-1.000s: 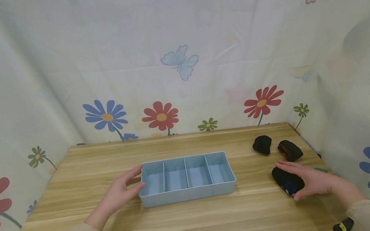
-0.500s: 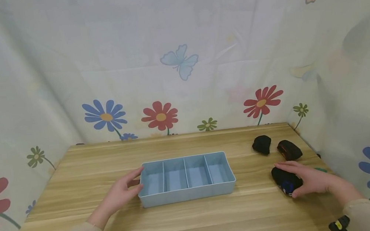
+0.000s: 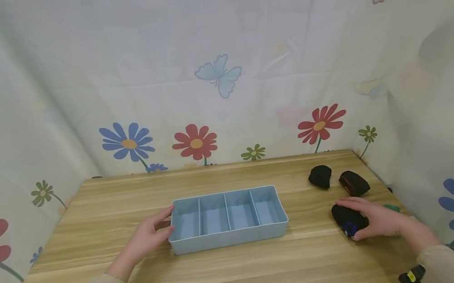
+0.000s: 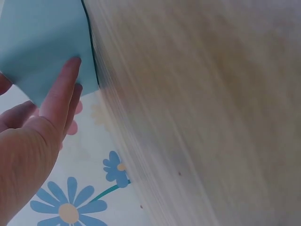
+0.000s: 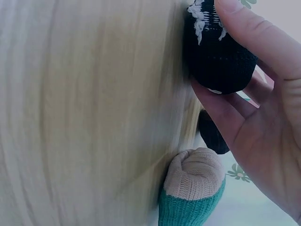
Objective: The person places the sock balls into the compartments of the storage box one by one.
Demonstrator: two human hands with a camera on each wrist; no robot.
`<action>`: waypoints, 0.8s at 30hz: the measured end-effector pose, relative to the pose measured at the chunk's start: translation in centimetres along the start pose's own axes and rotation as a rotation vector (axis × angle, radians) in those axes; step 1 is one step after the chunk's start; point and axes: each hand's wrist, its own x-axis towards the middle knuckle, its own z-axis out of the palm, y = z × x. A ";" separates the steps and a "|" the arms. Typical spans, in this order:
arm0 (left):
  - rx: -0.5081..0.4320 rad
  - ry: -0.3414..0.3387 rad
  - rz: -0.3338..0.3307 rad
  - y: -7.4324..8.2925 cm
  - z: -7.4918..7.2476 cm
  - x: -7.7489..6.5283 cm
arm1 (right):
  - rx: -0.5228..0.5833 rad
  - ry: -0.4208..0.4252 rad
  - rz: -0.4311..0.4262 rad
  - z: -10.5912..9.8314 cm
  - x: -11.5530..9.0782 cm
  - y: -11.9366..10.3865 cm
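Observation:
A pale blue box (image 3: 230,239) with several compartments in a row sits on the table. My left hand (image 3: 150,235) is at its left end; in the left wrist view the extended fingers (image 4: 61,96) touch the end wall. On the right, my right hand (image 3: 380,220) grips a rolled black sock (image 3: 346,216), thumb on one side and fingers on the other. White and blue patterning shows on it. The right wrist view shows the sock (image 5: 218,61) between thumb and fingers, at the tabletop.
Two more dark rolled bundles, a black one (image 3: 320,177) and a black one with some orange (image 3: 354,183), lie behind the right hand. A green and beige rolled sock (image 5: 195,181) lies beside that hand. Patterned cloth (image 3: 224,114) hangs round the wooden table (image 3: 243,272).
My right thumb has drawn in slightly on the black sock. The left hand and the box stay in place; the head view has shifted a little.

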 end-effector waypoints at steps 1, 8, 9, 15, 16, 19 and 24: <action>0.000 0.001 -0.002 0.0 0.0 0.0 | 0.004 0.003 0.008 0.1 0.0 0.0; 0.021 0.006 -0.008 0.1 0.1 -0.1 | 0.017 0.040 0.085 0.6 0.1 -0.4; 0.017 0.006 -0.009 0.1 0.1 -0.2 | 0.016 0.050 0.090 0.6 0.1 -0.5; 0.000 0.000 -0.009 0.2 0.2 -0.2 | 0.017 0.097 0.121 1.2 0.1 -0.4; 0.004 0.000 -0.009 0.2 0.2 -0.2 | 0.020 0.100 0.129 1.2 0.1 -0.4; 0.012 0.001 -0.010 0.2 0.2 -0.2 | 0.019 0.105 0.155 1.4 0.1 -0.4; -0.003 -0.001 -0.020 0.2 0.2 -0.2 | -0.008 0.123 0.187 1.6 0.3 -0.7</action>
